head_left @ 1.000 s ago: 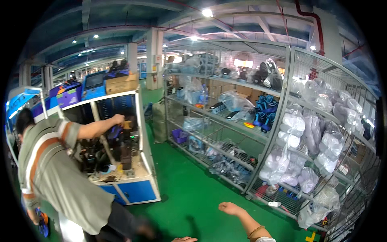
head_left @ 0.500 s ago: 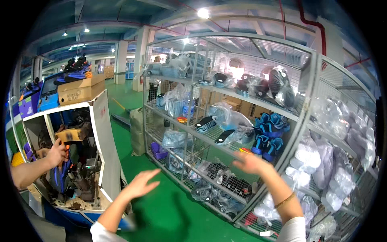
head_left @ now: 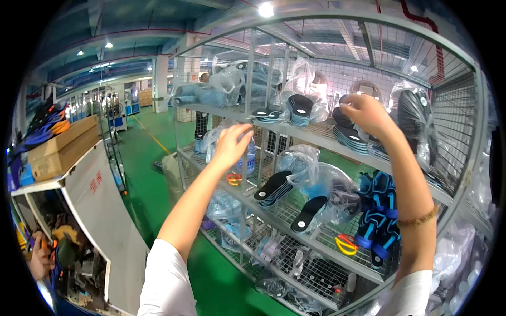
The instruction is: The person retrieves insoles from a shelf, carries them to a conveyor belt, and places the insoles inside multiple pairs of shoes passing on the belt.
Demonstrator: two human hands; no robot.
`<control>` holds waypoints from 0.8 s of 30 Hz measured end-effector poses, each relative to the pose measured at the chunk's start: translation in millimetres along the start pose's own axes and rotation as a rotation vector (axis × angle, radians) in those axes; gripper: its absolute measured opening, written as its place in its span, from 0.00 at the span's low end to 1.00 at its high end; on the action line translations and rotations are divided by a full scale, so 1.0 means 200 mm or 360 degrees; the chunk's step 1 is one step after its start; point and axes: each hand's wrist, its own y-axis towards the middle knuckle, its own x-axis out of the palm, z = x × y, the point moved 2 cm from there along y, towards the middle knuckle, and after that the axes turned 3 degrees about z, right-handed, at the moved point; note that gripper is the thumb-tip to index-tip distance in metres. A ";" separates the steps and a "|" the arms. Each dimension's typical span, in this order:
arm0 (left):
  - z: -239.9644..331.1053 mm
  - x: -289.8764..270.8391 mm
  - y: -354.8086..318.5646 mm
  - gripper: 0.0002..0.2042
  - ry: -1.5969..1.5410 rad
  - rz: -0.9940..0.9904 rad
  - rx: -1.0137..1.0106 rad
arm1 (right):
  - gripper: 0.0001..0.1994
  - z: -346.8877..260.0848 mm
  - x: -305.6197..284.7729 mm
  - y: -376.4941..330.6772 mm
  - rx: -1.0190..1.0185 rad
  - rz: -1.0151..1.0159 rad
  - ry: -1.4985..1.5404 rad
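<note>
The left hand [head_left: 232, 145] hangs near the bottle [head_left: 250, 157], its grip moderately wide. The right hand [head_left: 370, 114] is at the insoles [head_left: 350, 139] on the upper shelf [head_left: 320, 131]; whether its grip holds one, I cannot tell.

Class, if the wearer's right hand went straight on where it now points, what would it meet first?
Probably the stack of dark insoles on the upper shelf, near the right hand, though depth is unclear.

Ceiling lamp [head_left: 265, 9] glaring overhead; straight edges bowed, corners black.
</note>
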 end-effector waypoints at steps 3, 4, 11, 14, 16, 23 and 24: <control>-0.15 0.17 0.18 0.19 0.0100 -0.0112 -0.0090 | 0.23 0.06 0.36 0.26 0.0158 -0.0165 -0.0308; -0.20 0.23 0.22 0.20 0.0120 -0.0137 -0.0111 | 0.24 0.09 0.47 0.33 0.0212 -0.0202 -0.0348; -0.53 0.46 0.53 0.19 -0.0297 -0.0637 0.0136 | 0.42 0.14 0.93 0.64 0.0524 -0.0229 -0.0121; -0.66 0.52 0.62 0.15 -0.1041 -0.0978 0.0171 | 0.43 0.12 0.95 0.71 0.0597 -0.0231 -0.0204; -0.72 0.53 0.67 0.16 -0.1134 -0.0843 0.0192 | 0.38 0.11 0.94 0.75 0.0727 -0.0610 -0.0158; -0.70 0.53 0.80 0.20 -0.1735 -0.0104 -0.0562 | 0.26 0.09 0.80 0.72 0.0806 -0.0170 -0.0501; -0.68 0.51 0.79 0.20 -0.1734 -0.0023 -0.0544 | 0.23 0.07 0.77 0.68 0.0724 0.0045 -0.0442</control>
